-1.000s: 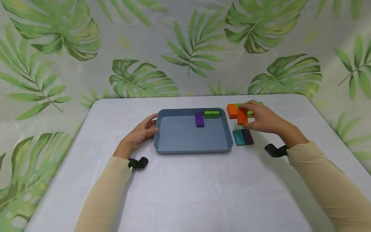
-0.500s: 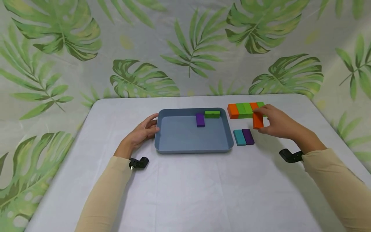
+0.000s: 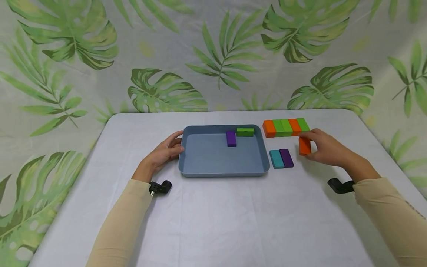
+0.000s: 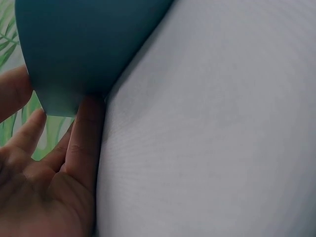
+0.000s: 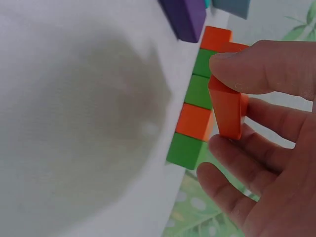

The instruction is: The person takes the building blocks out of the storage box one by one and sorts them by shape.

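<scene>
My right hand (image 3: 328, 150) pinches an orange block (image 3: 305, 146) between thumb and fingers. In the right wrist view the block (image 5: 226, 111) is held clear of the table, near a row of blocks. My left hand (image 3: 162, 151) touches the left side of a blue-grey tray (image 3: 203, 157), its fingers fairly straight against the wall. The left wrist view shows the tray (image 4: 84, 49) with fingertips at its edge. A purple block (image 3: 231, 138) and a green block (image 3: 245, 132) lie inside the tray, towards its back right.
Right of the tray, an orange block (image 3: 269, 128), green blocks (image 3: 282, 128), another orange block (image 3: 295, 127) and a green block (image 3: 303, 124) stand side by side. Nearer lie a teal block (image 3: 277, 159) and a purple block (image 3: 286, 158). White cloth (image 3: 213, 218) covers the table.
My right hand has carried the orange block rightwards and nearer to me, from in front of the row to beyond its right end. My left hand stays at the tray.
</scene>
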`<state>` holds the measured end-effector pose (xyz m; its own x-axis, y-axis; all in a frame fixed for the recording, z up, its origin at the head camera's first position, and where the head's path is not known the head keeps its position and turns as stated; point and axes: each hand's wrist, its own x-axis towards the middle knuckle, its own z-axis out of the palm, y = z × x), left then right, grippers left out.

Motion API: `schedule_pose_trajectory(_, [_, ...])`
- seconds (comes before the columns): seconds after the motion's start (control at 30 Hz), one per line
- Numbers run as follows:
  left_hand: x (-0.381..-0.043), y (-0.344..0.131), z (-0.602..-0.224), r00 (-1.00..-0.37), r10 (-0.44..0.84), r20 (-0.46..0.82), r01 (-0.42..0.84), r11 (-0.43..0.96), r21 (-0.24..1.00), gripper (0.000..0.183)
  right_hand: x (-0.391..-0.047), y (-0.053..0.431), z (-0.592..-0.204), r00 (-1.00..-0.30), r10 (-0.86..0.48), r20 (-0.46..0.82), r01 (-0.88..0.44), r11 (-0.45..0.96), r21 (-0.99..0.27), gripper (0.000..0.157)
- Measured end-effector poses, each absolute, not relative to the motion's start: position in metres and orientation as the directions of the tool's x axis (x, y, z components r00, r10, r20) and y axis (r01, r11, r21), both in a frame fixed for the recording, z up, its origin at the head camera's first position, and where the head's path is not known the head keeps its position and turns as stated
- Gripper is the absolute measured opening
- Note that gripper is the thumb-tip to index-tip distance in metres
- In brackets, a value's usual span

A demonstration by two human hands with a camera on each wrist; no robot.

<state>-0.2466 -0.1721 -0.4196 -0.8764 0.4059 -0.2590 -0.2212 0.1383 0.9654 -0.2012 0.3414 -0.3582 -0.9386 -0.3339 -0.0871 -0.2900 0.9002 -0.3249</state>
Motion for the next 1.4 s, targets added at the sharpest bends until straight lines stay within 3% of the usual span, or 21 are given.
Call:
schedule_pose_trajectory(0.63, [-0.246, -0.172, -0.418, -0.874, 0.416, -0.249, -0.213, 0.133, 0.968, 0.075, -0.198, 0.337, -0.377, -0.924, -0.336, -0.181, -0.267, 0.908, -0.322, 0.061])
schedule_pose_trajectory(0.97, [-0.246, -0.172, -0.418, -0.874, 0.418, -0.249, -0.209, 0.14, 0.968, 0.075, -0.196, 0.333, -0.382, -0.905, -0.396, -0.156, -0.335, 0.889, -0.312, 0.06])
schedule_pose_trajectory(1.4, [-0.246, -0.171, -0.419, -0.878, 0.409, -0.248, -0.214, 0.128, 0.968, 0.075, -0.198, 0.332, -0.386, -0.907, -0.375, -0.194, -0.304, 0.898, -0.317, 0.061])
